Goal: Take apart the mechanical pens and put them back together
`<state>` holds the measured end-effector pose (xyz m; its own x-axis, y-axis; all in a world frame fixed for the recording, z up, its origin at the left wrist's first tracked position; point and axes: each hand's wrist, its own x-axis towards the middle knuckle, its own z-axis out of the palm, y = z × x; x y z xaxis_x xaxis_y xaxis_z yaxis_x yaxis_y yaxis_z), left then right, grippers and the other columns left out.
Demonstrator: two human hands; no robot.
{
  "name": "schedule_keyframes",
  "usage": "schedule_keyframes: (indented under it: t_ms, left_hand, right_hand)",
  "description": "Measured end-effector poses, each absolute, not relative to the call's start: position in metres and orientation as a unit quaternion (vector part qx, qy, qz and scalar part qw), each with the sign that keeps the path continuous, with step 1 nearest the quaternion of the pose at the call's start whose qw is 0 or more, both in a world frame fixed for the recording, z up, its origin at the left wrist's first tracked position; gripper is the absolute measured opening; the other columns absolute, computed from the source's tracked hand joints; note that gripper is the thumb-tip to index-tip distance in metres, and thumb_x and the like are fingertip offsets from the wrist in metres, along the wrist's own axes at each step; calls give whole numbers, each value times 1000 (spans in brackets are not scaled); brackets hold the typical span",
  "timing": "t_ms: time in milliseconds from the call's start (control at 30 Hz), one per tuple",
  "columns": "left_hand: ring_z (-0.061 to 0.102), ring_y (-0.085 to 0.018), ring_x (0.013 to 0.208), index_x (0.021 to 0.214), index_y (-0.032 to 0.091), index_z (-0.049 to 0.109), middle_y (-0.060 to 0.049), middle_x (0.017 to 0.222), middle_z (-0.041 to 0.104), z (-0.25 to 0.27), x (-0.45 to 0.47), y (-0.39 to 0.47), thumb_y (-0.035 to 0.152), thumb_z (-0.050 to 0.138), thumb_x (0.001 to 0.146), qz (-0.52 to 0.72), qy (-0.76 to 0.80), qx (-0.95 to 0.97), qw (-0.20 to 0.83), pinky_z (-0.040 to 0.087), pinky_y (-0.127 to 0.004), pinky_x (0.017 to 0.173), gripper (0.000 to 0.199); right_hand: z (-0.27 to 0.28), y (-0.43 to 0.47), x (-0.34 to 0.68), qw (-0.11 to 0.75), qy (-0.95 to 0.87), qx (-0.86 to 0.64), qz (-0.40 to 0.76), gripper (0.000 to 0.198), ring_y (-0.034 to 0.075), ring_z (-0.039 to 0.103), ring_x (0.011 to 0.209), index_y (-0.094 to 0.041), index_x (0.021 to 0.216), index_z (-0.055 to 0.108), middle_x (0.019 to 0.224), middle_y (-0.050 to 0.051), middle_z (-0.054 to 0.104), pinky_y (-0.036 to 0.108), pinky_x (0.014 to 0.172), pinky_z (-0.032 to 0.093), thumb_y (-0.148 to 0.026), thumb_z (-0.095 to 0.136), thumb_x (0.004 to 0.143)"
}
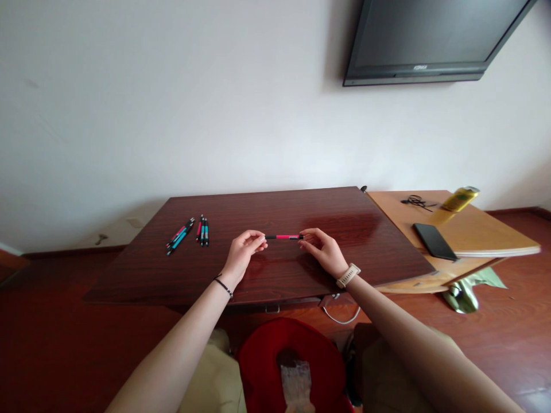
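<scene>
Between my two hands, level above the dark wood table [275, 209], is a black and pink pen [286, 237]. My left hand [246, 252] pinches its left end with thumb and fingertips. The right end is pinched by my right hand [323, 249]. To the left, a loose pile of pink, blue and black pens [179, 236] lies on the tabletop. Beside that pile, 3 more pens [202, 232] lie side by side, one pink and two blue.
A lighter wooden table [486, 232] adjoins on the right, bearing a black phone [434, 241], a dark cable [417, 201] and a yellow can [460, 198]. A television [430, 40] hangs on the wall. Below me is a red stool [258, 355] with a plastic bag [296, 381].
</scene>
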<state>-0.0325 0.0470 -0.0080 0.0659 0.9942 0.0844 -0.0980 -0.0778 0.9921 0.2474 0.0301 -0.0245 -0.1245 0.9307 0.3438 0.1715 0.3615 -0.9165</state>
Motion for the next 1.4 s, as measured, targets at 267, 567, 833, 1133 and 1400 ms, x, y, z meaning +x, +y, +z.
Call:
schedule_keyframes:
  t_ms: [267, 567, 833, 1133, 1400]
  left_hand:
    - [74, -21, 88, 98, 18, 76, -7, 92, 77, -7, -33, 46, 46, 87, 82, 514, 439, 522, 520, 59, -37, 86, 34]
    - [73, -20, 86, 98, 18, 76, -6, 91, 77, -8, -32, 47, 45, 88, 81, 521, 432, 524, 517, 58, -35, 86, 34]
    - [73, -20, 87, 98, 17, 77, -7, 91, 76, -7, -34, 47, 42, 88, 83, 518, 430, 530, 516, 57, -34, 86, 31]
    - [72, -20, 86, 98, 17, 76, -6, 91, 76, -5, -34, 46, 42, 86, 84, 512, 425, 547, 509, 56, -33, 85, 30]
    - [72, -19, 86, 99, 17, 77, -6, 92, 76, -5, -32, 46, 41, 86, 84, 517, 425, 544, 506, 57, -34, 86, 30]
  right_hand:
    - [-24, 31, 247, 514, -640, -436, 369, 26, 26, 78, 90, -25, 113, 74, 103, 8, 81, 41, 87, 62, -46, 74, 96]
    - [-25, 31, 246, 520, -628, -433, 384, 35, 26, 79, 89, -24, 111, 74, 101, 7, 81, 39, 85, 63, -54, 74, 95]
    - [-19, 28, 247, 501, -655, -441, 354, 34, 24, 75, 83, -23, 104, 74, 91, 5, 80, 36, 79, 58, -56, 65, 101]
    - [-16, 26, 249, 467, -673, -456, 348, 40, 21, 68, 76, -23, 88, 70, 79, 2, 76, 31, 75, 51, -56, 57, 106]
    - [-20, 29, 250, 453, -672, -449, 376, 43, 20, 67, 72, -23, 83, 67, 75, 2, 73, 31, 73, 51, -58, 56, 106]
